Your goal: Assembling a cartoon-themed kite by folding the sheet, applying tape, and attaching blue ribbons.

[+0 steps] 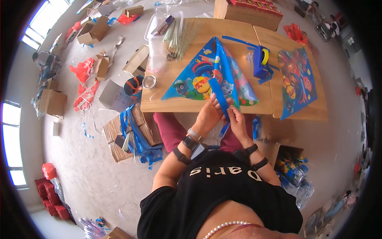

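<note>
A blue triangular kite (185,85) printed with cartoon dogs lies on the wooden table in front of me. Across its lower edge I hold a blue plastic strip (218,91), one end pointing up over the print and the other hanging past the table edge. My left hand (211,113) is turned partly palm up, its fingers closed around the strip. With thumb and fingers, my right hand (237,121) pinches the strip just to the right. The kite's right half (242,81) looks folded and paler.
On the table (203,30) are a blue tape dispenser (260,61), a second kite (296,81), thin pale sticks (175,38) and a round tin (149,82). Blue strips (133,123) drape over stacked cardboard (113,137) to my left. An open box (290,153) stands right.
</note>
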`<state>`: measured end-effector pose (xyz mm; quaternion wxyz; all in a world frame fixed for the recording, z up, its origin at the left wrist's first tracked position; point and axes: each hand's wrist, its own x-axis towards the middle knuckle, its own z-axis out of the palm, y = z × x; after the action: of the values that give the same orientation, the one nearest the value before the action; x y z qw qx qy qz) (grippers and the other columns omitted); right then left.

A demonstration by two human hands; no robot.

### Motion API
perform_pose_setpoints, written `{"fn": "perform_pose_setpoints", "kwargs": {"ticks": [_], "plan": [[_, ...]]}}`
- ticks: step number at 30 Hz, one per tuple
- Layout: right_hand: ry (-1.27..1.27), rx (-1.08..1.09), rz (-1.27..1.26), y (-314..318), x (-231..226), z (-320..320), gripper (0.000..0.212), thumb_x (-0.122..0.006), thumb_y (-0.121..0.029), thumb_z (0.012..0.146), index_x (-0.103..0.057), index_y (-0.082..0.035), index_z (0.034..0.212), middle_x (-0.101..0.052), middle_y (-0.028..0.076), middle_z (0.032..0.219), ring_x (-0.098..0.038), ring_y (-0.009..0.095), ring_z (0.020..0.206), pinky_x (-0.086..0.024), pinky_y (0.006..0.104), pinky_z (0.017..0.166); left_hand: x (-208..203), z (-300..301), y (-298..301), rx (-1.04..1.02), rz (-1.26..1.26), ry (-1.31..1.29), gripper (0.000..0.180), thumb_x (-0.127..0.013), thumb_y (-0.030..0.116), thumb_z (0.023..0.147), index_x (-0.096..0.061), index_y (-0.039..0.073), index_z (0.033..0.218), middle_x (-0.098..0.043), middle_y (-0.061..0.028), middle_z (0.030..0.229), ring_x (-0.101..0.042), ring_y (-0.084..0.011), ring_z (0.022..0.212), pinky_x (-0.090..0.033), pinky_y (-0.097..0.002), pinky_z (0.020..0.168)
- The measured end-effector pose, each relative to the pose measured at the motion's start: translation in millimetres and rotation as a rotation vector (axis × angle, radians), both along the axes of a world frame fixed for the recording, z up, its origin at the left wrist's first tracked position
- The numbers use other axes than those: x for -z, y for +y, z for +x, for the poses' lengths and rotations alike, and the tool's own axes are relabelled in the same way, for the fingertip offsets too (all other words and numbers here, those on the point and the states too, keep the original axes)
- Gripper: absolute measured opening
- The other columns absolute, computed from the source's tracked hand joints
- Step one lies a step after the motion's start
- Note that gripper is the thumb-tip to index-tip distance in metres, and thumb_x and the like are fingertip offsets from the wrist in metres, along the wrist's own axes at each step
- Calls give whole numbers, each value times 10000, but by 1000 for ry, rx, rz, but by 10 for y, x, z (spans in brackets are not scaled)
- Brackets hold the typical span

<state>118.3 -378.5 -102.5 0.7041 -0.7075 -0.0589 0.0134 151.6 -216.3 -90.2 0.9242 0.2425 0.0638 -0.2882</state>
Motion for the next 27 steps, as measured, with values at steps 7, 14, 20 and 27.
{"fn": "perform_pose_setpoints", "kwargs": {"ticks": [7,14,20,27], "plan": [[174,21,-7,-112,408,-203,225,-519,-168,1083,-619,24,1021,-712,97,833,-687,146,689,-537,288,627,265,13,-117,-200,211,-33,357,-628,271,1033,-627,4,1269,-702,-120,1233,-666,-209,1144,-522,-365,988],[96,156,-172,-215,537,-112,232,-653,-197,1021,-649,20,1105,-724,91,932,-689,110,874,-541,264,789,570,7,-196,-94,397,11,156,-702,209,988,-701,53,995,-736,-52,1000,-691,-127,936,-550,-282,831],[200,144,-78,-342,535,228,211,-727,-196,966,-678,4,1016,-705,21,916,-641,64,843,-519,243,729,821,-7,-313,22,567,-17,136,-768,167,937,-686,60,919,-709,-5,886,-637,-77,792,-493,-237,713],[281,223,18,-371,789,268,181,-734,-165,953,-667,1,924,-660,-10,811,-583,45,769,-469,238,656,944,-19,-399,24,761,-103,176,-797,201,915,-674,103,836,-653,44,769,-523,-30,659,-416,-213,609]]}}
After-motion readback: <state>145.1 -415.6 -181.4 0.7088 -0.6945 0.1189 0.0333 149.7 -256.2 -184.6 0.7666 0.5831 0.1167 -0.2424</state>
